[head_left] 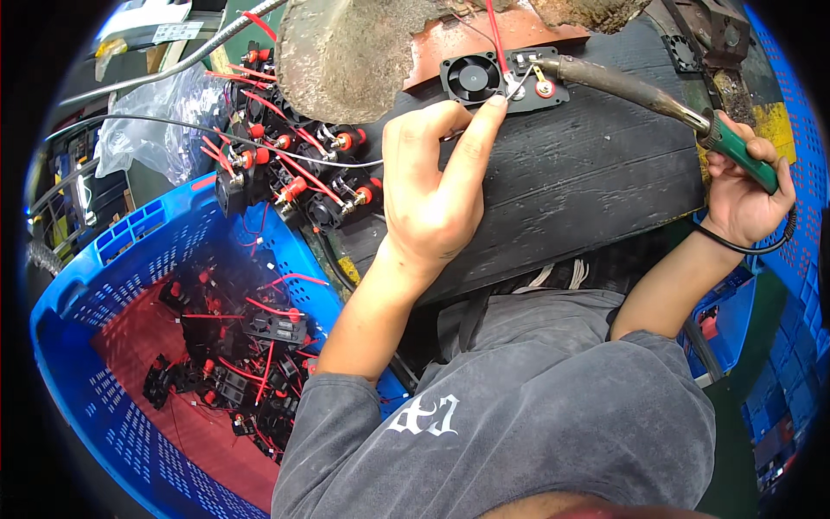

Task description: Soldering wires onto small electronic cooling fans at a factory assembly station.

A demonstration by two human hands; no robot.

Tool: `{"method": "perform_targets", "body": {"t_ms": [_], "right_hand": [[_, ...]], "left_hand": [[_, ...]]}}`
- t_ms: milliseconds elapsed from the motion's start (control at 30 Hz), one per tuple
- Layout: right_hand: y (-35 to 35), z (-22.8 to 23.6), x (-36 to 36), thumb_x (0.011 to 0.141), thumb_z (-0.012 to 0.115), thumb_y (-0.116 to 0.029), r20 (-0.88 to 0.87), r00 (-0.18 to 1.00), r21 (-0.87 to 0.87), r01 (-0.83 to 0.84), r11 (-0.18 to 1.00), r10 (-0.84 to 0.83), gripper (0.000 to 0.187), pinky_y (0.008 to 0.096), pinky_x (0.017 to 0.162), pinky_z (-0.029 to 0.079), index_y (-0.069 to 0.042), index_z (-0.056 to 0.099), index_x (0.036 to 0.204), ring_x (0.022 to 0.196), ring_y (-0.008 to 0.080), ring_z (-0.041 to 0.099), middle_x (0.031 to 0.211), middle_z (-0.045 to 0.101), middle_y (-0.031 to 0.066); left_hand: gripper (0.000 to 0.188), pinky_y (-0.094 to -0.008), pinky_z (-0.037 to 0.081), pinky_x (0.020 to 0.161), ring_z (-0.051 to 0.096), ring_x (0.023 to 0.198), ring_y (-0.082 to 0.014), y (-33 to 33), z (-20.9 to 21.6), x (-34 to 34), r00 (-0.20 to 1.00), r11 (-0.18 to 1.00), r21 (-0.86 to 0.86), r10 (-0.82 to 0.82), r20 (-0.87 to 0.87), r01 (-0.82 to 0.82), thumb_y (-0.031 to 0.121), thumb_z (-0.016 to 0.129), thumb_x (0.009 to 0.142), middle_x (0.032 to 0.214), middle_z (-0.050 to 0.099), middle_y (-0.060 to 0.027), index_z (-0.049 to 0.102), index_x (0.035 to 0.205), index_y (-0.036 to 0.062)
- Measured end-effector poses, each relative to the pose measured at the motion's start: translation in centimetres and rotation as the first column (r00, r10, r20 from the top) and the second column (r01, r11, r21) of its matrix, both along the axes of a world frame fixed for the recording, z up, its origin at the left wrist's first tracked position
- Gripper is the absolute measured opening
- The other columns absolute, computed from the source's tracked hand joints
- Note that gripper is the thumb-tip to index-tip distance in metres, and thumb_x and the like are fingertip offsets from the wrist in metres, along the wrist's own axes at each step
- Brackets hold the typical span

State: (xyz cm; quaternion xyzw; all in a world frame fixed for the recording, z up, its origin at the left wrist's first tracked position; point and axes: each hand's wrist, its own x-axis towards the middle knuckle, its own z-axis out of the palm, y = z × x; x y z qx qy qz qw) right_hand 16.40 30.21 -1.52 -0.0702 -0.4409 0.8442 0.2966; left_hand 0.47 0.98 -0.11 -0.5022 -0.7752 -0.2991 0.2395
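Note:
My right hand [750, 186] is wrapped round the green handle of a soldering iron [640, 91]. The iron's tip rests at the terminals of a small black panel [540, 100], which carries a fan [475, 78] and a red-ringed terminal [545, 87]. A red wire [496, 39] runs down to a metal tab on this panel. My left hand [437, 177] is closed, thumb and forefinger pinching a thin solder wire [524, 82] whose end reaches toward the iron's tip. The wire trails away to the left behind that hand.
A black work board [596, 164] lies under the panel. Several fan panels with red wires [294, 186] are piled at its left. A blue basket [130, 233] at lower left holds more. A crusted metal piece [346, 60] stands behind; another small fan [683, 54] lies far right.

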Motion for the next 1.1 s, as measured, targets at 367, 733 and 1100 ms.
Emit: {"method": "perform_targets", "body": {"t_ms": [367,733,1100], "right_hand": [[0.23,0.09,0.46,0.091,0.031,-0.037,0.032,0.999,-0.003,-0.006,1.000,0.006,0.051,0.0364,0.057,0.049,0.002,0.065,0.094,0.062,0.0330,0.058,0.110,0.054,0.0407],[0.40,-0.03,0.47,0.091,0.032,-0.037,0.028,0.999,0.017,-0.017,1.000,0.017,0.051,0.0351,0.055,0.047,0.001,0.066,0.094,0.061,0.0328,0.057,0.110,0.054,0.0406],[0.51,-0.56,0.22,0.091,0.032,-0.037,0.034,0.999,-0.014,0.023,1.000,-0.022,0.051,0.0339,0.054,0.047,0.001,0.066,0.094,0.060,0.0335,0.058,0.108,0.055,0.0399]], "left_hand": [[0.047,-0.0283,0.042,0.067,0.050,0.077,-0.0192,-0.02,0.15,0.26,1.000,1.000,-0.013,-0.008,0.006,0.008,-0.010,0.060,0.060,0.087,0.052,-0.0073,0.069,0.104,0.0015],[0.046,-0.0281,0.041,0.066,0.050,0.078,-0.0191,-0.03,0.19,0.25,1.000,1.000,-0.018,-0.008,0.011,0.008,-0.009,0.060,0.060,0.088,0.052,-0.0076,0.069,0.104,0.0014],[0.042,-0.0288,0.041,0.066,0.050,0.076,-0.0193,-0.12,0.20,0.14,1.000,1.000,-0.014,0.026,0.015,-0.025,-0.006,0.062,0.061,0.086,0.053,-0.0076,0.069,0.102,0.0005]]}}
